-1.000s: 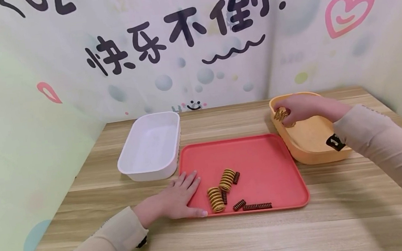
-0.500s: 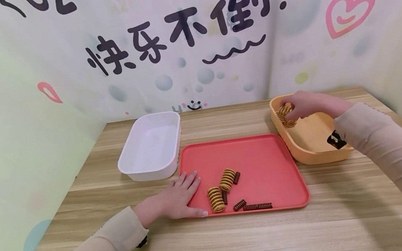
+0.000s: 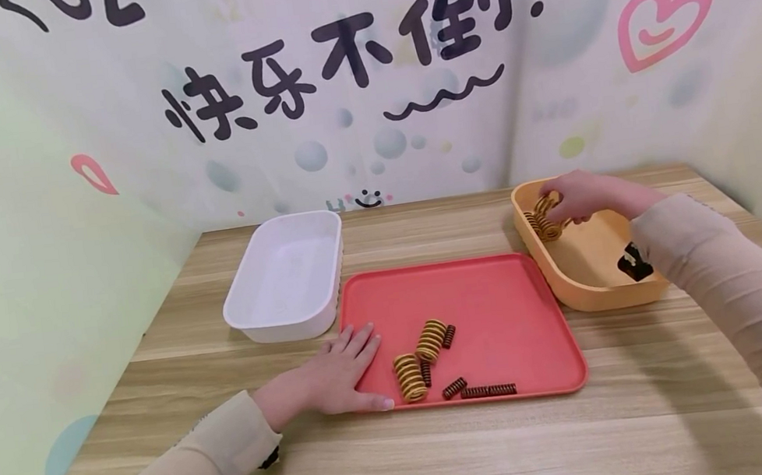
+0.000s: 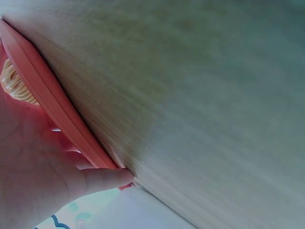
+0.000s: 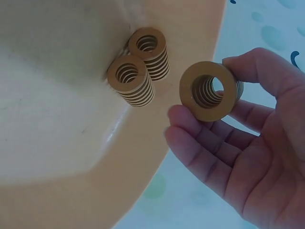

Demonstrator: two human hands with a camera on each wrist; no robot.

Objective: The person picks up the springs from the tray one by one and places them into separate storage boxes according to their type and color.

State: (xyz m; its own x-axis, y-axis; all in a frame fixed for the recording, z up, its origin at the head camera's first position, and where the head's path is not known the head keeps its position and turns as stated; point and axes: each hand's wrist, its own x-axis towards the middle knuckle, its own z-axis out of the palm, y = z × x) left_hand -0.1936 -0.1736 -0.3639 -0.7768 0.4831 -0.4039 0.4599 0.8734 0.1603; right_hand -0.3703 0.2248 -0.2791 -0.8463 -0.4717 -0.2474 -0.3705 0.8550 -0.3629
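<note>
In the right wrist view, a large yellow coil spring is pinched between the thumb and fingers of my right hand, over the left side of the orange bin. Two matching springs stand side by side in that bin, against its wall. My left hand rests palm down on the left edge of the red tray, fingers spread and thumb along the front rim. To its right on the tray lie two large yellow springs and several small dark springs, some touching the large ones.
A white bin stands at the back left, beside the tray's corner. The orange bin borders the tray on the right. A printed cloth hangs behind the wooden table.
My right hand has shifted slightly to the right inside the orange bin, and more of the springs near its left wall shows. The left hand and the tray have stayed put.
</note>
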